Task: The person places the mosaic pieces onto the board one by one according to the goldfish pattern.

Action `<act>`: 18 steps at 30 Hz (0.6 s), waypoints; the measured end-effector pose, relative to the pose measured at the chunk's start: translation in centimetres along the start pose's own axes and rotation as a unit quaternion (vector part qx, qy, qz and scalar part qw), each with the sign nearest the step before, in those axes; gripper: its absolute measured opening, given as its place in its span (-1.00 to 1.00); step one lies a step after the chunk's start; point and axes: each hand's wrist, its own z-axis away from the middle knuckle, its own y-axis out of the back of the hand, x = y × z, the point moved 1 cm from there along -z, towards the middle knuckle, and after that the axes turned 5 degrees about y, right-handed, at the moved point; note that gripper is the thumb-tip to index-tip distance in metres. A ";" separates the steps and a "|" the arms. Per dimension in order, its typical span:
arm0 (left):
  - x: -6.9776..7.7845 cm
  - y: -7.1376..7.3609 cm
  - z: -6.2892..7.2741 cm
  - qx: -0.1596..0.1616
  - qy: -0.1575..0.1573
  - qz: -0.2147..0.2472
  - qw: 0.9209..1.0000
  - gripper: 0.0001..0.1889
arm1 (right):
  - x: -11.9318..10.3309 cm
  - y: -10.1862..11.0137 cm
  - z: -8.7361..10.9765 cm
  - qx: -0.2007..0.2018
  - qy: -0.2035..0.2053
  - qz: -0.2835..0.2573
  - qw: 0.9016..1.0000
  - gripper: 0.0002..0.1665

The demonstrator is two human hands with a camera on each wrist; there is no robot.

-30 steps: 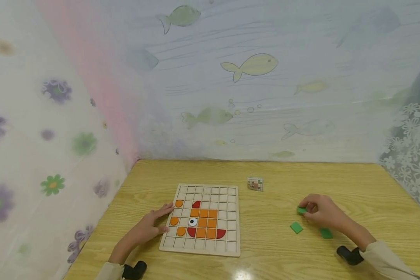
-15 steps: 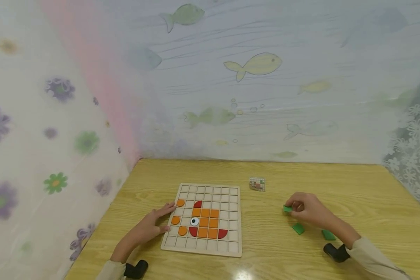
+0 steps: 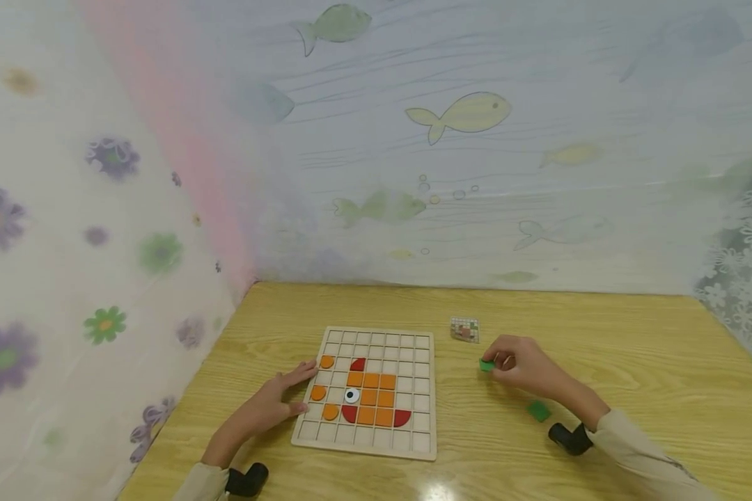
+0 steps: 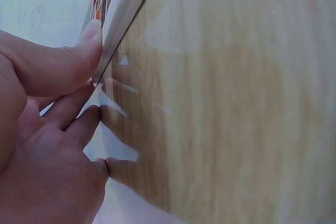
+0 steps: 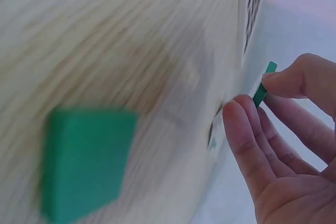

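My right hand [image 3: 529, 369] pinches a small green square tile [image 3: 486, 365] between thumb and fingertips, above the table right of a wooden grid board [image 3: 407, 369]. The right wrist view shows that tile [image 5: 265, 83] edge-on. Flat on the table near my right forearm lies another green tile [image 3: 539, 410]. My left hand [image 3: 263, 409] rests at the board's left edge, fingers spread and thumb touching the rim. On the board, orange squares [image 3: 368, 396], orange discs [image 3: 318, 393], red quarter-round pieces [image 3: 402, 417] and a white eye disc [image 3: 351, 395] form a fish-like shape.
A small card [image 3: 465, 330] with a printed grid picture lies behind the board, to its right. The wooden table [image 3: 351, 306] meets a fabric wall at the back. Black wrist-worn devices [image 3: 248, 480] sit below both hands.
My right hand has moved left toward the board, carrying the green tile. One green tile on the table is now out of sight behind the right forearm. The left hand stays on the board's edge.
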 end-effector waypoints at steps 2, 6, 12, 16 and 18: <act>0.1 0.0 -0.1 -0.001 -0.001 0.000 1.000 -0.33 | -0.1 -0.3 -0.5 0.003 0.008 -0.001 1.000 -0.85; 0.3 0.0 -0.1 0.000 0.003 -0.002 1.000 -0.33 | 0.1 -1.3 -1.5 0.006 0.012 -0.007 1.000 -0.84; 0.2 0.1 -0.1 0.003 0.008 -0.001 1.000 -0.33 | 0.1 -3.0 -2.7 0.012 0.017 -0.025 0.999 -0.85; -0.1 0.0 -0.1 0.003 0.008 0.000 1.000 -0.33 | -0.4 -3.9 -3.7 0.006 0.006 -0.021 1.000 -0.85; -0.2 -0.1 -0.1 0.004 0.007 0.000 1.000 -0.33 | -0.6 -4.3 -4.3 0.003 0.006 -0.021 1.000 -0.85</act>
